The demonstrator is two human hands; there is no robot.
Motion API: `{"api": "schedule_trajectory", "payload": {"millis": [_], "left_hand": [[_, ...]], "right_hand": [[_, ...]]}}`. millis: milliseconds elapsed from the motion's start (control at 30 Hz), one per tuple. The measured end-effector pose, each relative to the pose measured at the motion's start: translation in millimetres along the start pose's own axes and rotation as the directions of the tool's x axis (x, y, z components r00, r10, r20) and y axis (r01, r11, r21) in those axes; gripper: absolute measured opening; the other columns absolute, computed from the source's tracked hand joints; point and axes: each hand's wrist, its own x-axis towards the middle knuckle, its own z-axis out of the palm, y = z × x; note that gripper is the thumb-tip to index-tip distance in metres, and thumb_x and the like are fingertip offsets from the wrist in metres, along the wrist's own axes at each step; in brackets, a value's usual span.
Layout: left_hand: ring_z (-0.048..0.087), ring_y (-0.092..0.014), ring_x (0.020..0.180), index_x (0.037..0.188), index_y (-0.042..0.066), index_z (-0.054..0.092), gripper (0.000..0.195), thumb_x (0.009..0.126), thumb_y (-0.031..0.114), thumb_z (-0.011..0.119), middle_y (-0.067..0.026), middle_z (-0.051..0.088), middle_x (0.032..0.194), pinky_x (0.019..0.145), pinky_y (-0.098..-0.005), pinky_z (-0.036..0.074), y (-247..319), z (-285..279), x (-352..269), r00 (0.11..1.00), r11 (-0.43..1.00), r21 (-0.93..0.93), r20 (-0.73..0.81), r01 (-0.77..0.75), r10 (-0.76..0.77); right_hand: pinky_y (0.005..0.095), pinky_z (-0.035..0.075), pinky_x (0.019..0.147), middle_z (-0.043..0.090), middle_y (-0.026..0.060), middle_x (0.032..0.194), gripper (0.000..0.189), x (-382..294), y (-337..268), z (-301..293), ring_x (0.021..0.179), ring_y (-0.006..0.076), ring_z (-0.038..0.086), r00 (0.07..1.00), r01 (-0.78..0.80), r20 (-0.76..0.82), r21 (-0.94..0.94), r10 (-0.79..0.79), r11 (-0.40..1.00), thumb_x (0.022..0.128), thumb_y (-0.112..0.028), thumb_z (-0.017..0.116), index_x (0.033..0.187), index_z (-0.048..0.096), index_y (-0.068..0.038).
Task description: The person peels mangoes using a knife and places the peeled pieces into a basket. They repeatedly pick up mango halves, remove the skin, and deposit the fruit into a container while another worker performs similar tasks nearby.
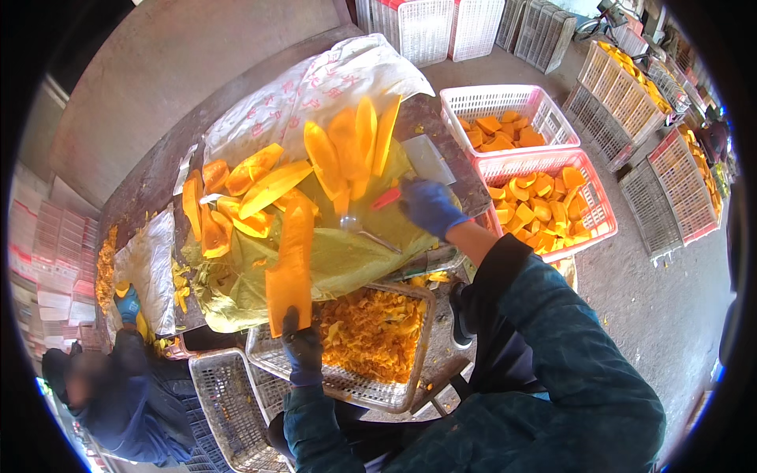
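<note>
A long piece of orange pumpkin (pixel 290 260) is in my left hand (pixel 303 347), which wears a dark glove and grips its lower end above a crate of peelings (pixel 372 334). Over the right part of the yellow-green sheet (pixel 349 260) is my blue-gloved right hand (pixel 429 207), closed on a tool with a red handle (pixel 386 199); its blade cannot be made out. Several long pumpkin pieces (pixel 340 145) rest beyond, on the sheet. More pieces (pixel 251 168) lie to the left. A spoon (pixel 369 232) lies between my hands.
At the right, a white crate (pixel 511 91) and a pink crate (pixel 609 222) hold pumpkin chunks. A co-worker (pixel 133 396) in dark clothes is at the lower left, one blue glove (pixel 127 304) at the table's edge. An emptied-looking plastic crate (pixel 222 408) stands between us. Stacked crates (pixel 621 88) stand farther right.
</note>
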Motion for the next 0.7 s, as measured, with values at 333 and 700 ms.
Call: {"api": "schedule_trajectory", "payload": {"millis": [333, 700], "left_hand": [[0.066, -0.021, 0.091, 0.127, 0.007, 0.059, 0.035, 0.097, 0.024, 0.064, -0.0069, 0.067, 0.112, 0.078, -0.0334, 0.055, 2, -10, -3, 0.999, 0.999, 0.015, 0.025, -0.036, 0.036], [0.064, -0.024, 0.104, 0.131, 0.008, 0.058, 0.037, 0.097, 0.024, 0.063, -0.0083, 0.063, 0.123, 0.09, -0.0363, 0.055, -20, -2, -38, 1.0, 0.996, 0.093, 0.008, 0.011, -0.012]], "right_hand": [[0.0492, 0.055, 0.078, 0.07, 0.0214, 0.095, 0.054, -39, 56, 24, 0.089, 0.0389, 0.069, 0.967, -0.18, 0.157, -0.13, 0.199, 0.975, 0.085, -0.031, 0.063, 0.127, 0.049, -0.001], [0.0525, 0.054, 0.081, 0.07, 0.0281, 0.102, 0.064, -44, 32, -42, 0.096, 0.0452, 0.068, 0.845, -0.535, 0.178, 0.29, 0.504, 0.794, 0.088, -0.023, 0.055, 0.143, 0.039, 0.004]]}}
